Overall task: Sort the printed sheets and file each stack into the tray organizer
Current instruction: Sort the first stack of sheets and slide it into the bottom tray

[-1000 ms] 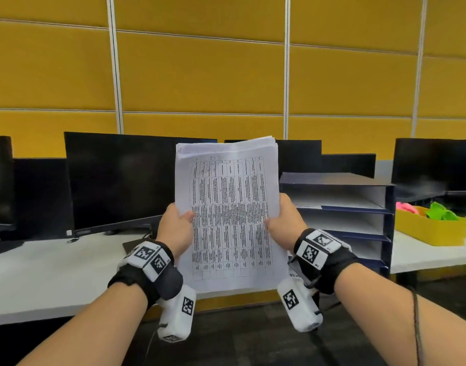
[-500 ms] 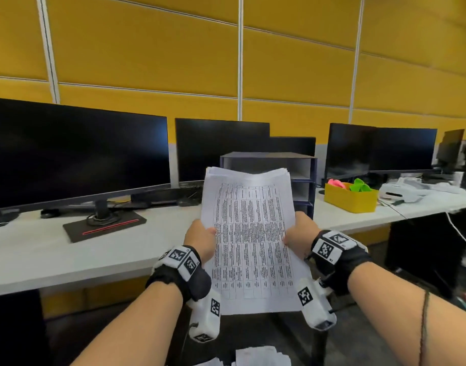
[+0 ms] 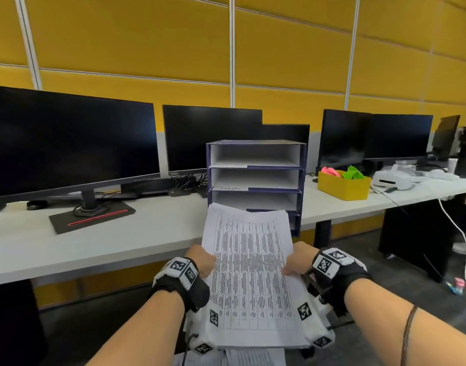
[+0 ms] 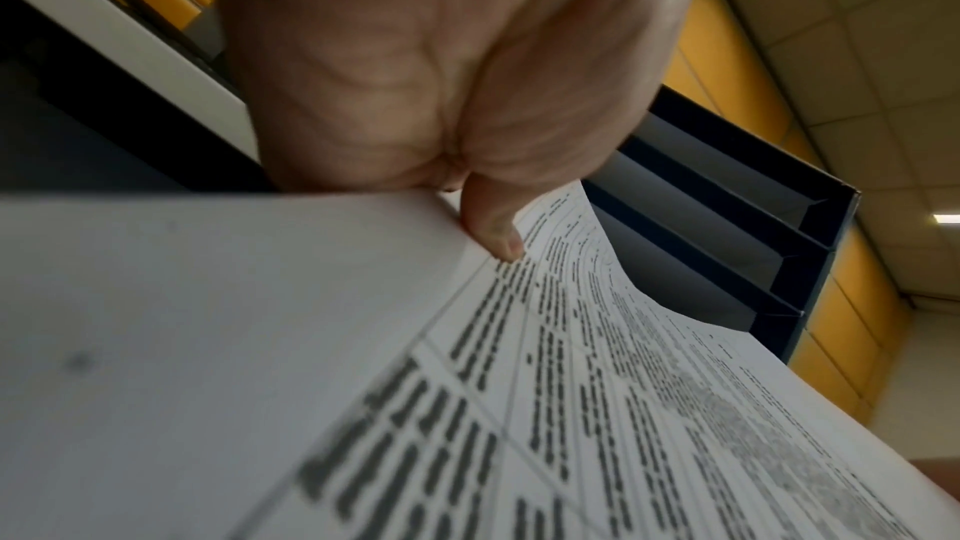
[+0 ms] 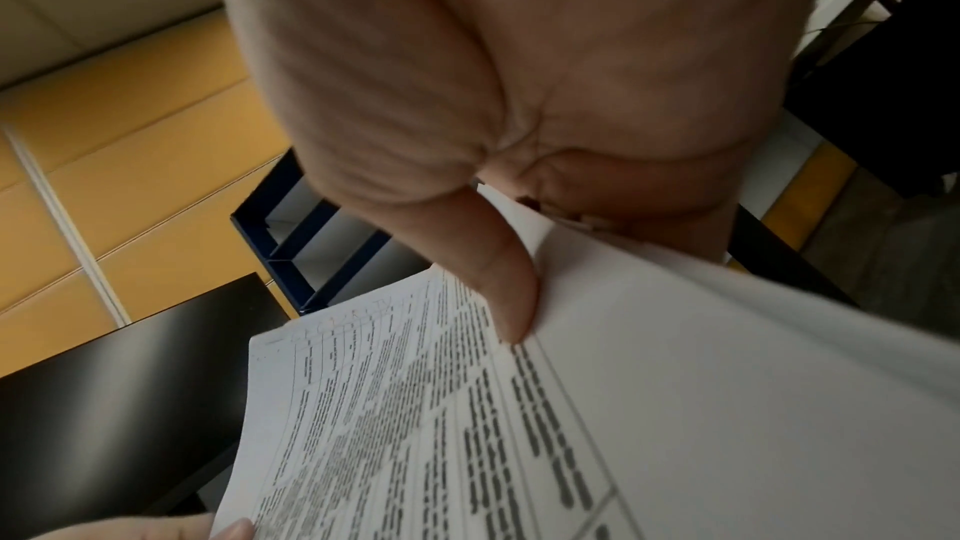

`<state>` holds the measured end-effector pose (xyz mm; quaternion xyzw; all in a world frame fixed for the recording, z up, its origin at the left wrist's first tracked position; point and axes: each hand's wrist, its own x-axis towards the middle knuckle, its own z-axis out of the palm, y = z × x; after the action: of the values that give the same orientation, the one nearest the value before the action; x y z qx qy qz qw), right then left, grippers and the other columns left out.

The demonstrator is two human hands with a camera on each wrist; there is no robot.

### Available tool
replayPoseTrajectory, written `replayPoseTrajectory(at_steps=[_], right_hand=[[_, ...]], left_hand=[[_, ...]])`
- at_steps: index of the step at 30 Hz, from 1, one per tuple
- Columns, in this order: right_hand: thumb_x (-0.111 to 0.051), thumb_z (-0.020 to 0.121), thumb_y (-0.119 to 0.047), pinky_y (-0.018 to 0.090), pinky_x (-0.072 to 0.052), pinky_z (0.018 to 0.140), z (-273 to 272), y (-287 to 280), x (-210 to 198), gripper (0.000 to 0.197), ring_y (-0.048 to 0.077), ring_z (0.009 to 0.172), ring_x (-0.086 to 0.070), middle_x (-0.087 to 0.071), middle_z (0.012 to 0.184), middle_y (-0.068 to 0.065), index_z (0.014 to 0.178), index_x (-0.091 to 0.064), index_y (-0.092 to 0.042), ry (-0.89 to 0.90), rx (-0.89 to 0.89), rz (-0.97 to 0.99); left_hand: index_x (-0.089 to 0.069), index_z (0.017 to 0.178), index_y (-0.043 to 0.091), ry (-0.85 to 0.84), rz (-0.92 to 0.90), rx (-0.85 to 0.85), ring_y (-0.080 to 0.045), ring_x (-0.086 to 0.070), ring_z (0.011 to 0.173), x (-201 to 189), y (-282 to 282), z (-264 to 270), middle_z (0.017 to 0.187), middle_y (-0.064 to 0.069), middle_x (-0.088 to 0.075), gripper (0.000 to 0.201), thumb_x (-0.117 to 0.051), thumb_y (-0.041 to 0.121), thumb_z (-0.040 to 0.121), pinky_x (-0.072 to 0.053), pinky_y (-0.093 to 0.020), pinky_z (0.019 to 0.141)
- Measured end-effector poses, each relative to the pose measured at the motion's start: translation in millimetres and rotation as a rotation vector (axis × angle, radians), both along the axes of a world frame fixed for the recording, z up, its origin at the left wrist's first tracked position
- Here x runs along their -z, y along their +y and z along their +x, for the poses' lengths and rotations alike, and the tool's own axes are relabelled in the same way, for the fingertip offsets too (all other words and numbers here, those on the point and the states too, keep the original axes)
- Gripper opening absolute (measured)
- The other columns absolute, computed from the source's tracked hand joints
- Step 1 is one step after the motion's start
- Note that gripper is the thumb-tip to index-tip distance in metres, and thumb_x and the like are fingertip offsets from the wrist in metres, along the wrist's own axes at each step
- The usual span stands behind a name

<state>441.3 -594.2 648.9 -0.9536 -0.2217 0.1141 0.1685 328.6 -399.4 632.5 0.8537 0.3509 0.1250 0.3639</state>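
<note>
I hold a stack of printed sheets (image 3: 249,270) with table text, tilted nearly flat, its far edge in front of the lower slots of the tray organizer (image 3: 303,165). My left hand (image 3: 202,261) grips the stack's left edge, thumb on top (image 4: 493,228). My right hand (image 3: 299,260) grips the right edge, thumb pressing the top sheet (image 5: 506,290). The organizer is dark blue with several stacked slots and stands on the white desk (image 3: 147,233). The stack (image 4: 571,384) also fills both wrist views, with the organizer (image 5: 291,237) behind it.
Black monitors (image 3: 68,143) line the back of the desk, one with a red-striped base (image 3: 92,216). A yellow bin (image 3: 344,184) with pink and green items sits right of the organizer, then a white headset (image 3: 392,178). More sheets (image 3: 242,357) lie below my hands.
The stack has tipped from upright to nearly flat and lowered toward the organizer's lower slots. My view has swung so the organizer now sits straight ahead. Both hands keep their grip.
</note>
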Motion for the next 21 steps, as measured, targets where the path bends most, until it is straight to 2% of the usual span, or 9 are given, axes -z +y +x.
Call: replayPoseTrajectory(at_steps=[3, 6, 8, 10, 13, 15, 17, 19, 21], right_hand=[[-0.05, 0.095, -0.03, 0.03, -0.046, 0.094, -3.0, 1.9, 2.4, 0.042, 0.026, 0.115, -0.056, -0.057, 0.12, 0.011, 0.124, -0.055, 0.0, -0.039, -0.033, -0.146], [-0.048, 0.096, -0.034, 0.031, -0.046, 0.096, -4.5, 2.3, 8.5, 0.044, 0.027, 0.115, -0.056, -0.056, 0.127, 0.012, 0.124, -0.056, -0.001, -0.051, -0.094, -0.259], [-0.049, 0.096, -0.031, 0.029, -0.045, 0.095, -1.5, -0.8, 7.8, 0.043, 0.026, 0.118, -0.055, -0.054, 0.129, 0.012, 0.126, -0.054, -0.001, -0.021, -0.047, -0.191], [-0.052, 0.094, -0.026, 0.029, -0.046, 0.093, 6.1, -5.8, 2.1, 0.041, 0.027, 0.118, -0.055, -0.055, 0.129, 0.014, 0.126, -0.055, 0.0, -0.003, -0.014, -0.117], [-0.066, 0.081, -0.019, 0.027, -0.043, 0.079, 23.8, -11.3, -2.2, 0.045, 0.032, 0.117, -0.056, -0.059, 0.124, 0.018, 0.121, -0.058, 0.0, 0.068, 0.046, 0.058], [-0.07, 0.077, -0.02, 0.026, -0.041, 0.077, 34.4, -12.2, 0.9, 0.048, 0.032, 0.116, -0.056, -0.06, 0.123, 0.018, 0.12, -0.059, 0.0, 0.083, 0.079, 0.091], [-0.071, 0.077, -0.022, 0.026, -0.04, 0.077, 41.5, -10.7, 10.1, 0.051, 0.032, 0.117, -0.055, -0.059, 0.124, 0.018, 0.121, -0.058, -0.001, 0.102, 0.099, 0.078], [-0.07, 0.077, -0.022, 0.029, -0.042, 0.08, 45.6, -10.0, 21.3, 0.053, 0.032, 0.118, -0.054, -0.058, 0.126, 0.018, 0.123, -0.056, -0.001, 0.109, 0.108, 0.074], [-0.071, 0.076, -0.022, 0.029, -0.043, 0.083, 50.5, -11.1, 27.8, 0.053, 0.031, 0.118, -0.055, -0.058, 0.126, 0.017, 0.123, -0.057, -0.002, 0.123, 0.117, 0.069]], left_hand=[[-0.034, 0.06, 0.009, 0.059, 0.009, -0.005, -0.016, -0.047, 0.059, 1.6, -2.0, -1.4, 0.063, -0.002, -0.042, 0.04, -0.053, 0.011, 0.094, -0.04, -0.024, 0.071], [-0.032, 0.059, 0.005, 0.128, 0.042, 0.016, -0.022, -0.05, 0.077, 3.2, -4.1, -1.4, 0.064, -0.001, -0.042, 0.041, -0.053, 0.013, 0.094, -0.04, -0.023, 0.073], [-0.032, 0.06, 0.004, 0.144, 0.052, 0.016, -0.022, -0.05, 0.077, 2.1, -3.5, 1.7, 0.065, 0.0, -0.042, 0.041, -0.053, 0.014, 0.094, -0.04, -0.024, 0.069], [-0.031, 0.06, 0.005, 0.119, 0.045, 0.014, -0.016, -0.048, 0.066, -4.0, -3.1, 7.4, 0.065, 0.0, -0.041, 0.042, -0.054, 0.015, 0.094, -0.04, -0.024, 0.064], [-0.028, 0.063, 0.011, 0.055, 0.051, 0.003, -0.018, -0.047, 0.071, -9.2, -2.2, 17.3, 0.066, 0.001, -0.037, 0.042, -0.058, 0.016, 0.092, -0.039, -0.024, 0.064], [-0.029, 0.077, 0.02, -0.041, 0.021, -0.014, -0.021, -0.047, 0.08, -6.2, -0.2, 22.7, 0.07, 0.001, -0.034, 0.037, -0.063, 0.011, 0.089, -0.039, -0.026, 0.07], [-0.027, 0.099, 0.019, -0.101, -0.045, 0.031, -0.018, -0.048, 0.072, 0.6, 5.7, 29.6, 0.078, -0.001, -0.039, 0.041, -0.062, 0.002, 0.086, -0.045, -0.031, 0.066], [-0.03, 0.113, 0.021, -0.031, -0.033, 0.151, -0.015, -0.05, 0.066, 4.1, 9.1, 35.2, 0.089, -0.004, -0.048, 0.044, -0.06, 0.0, 0.088, -0.049, -0.03, 0.06], [-0.032, 0.137, 0.02, 0.075, 0.006, 0.262, -0.018, -0.058, 0.076, 1.8, 11.4, 41.3, 0.108, -0.007, -0.055, 0.056, -0.059, 0.004, 0.091, -0.052, -0.025, 0.061]])
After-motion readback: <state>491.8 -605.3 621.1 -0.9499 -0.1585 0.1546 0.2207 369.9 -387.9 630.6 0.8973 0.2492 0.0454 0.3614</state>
